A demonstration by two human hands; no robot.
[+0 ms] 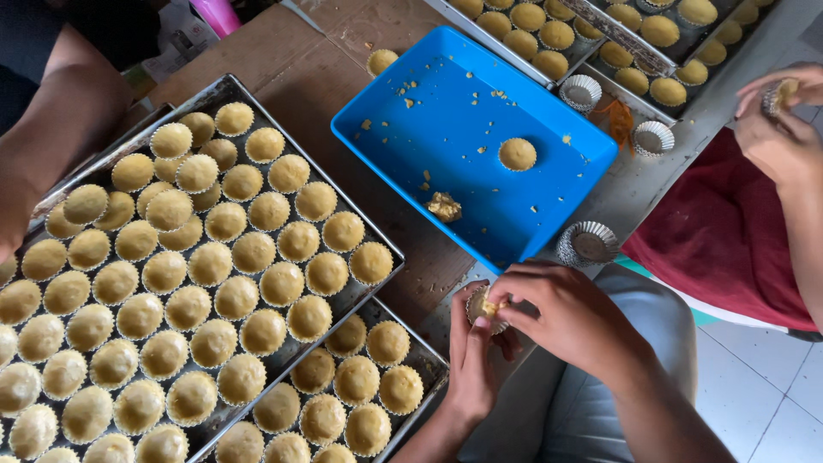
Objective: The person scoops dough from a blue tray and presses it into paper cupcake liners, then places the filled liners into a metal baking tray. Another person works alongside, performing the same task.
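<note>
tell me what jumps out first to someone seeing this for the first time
The big metal tray at left, packed with rows of dough-filled fluted cups, grabs the eye first. Next comes the bright blue tray at centre top, holding one filled cup and crumbs. At bottom centre, the left hand cradles a small cup while the right hand presses into it.

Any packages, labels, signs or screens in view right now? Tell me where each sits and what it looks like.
Printed packet or paper: top left, beyond the upper metal tray, whitish with dark print, partly hidden and blurred.
Pink object: beside it at the top edge, cut off; kind unclear.
No signs or screens show.
</note>
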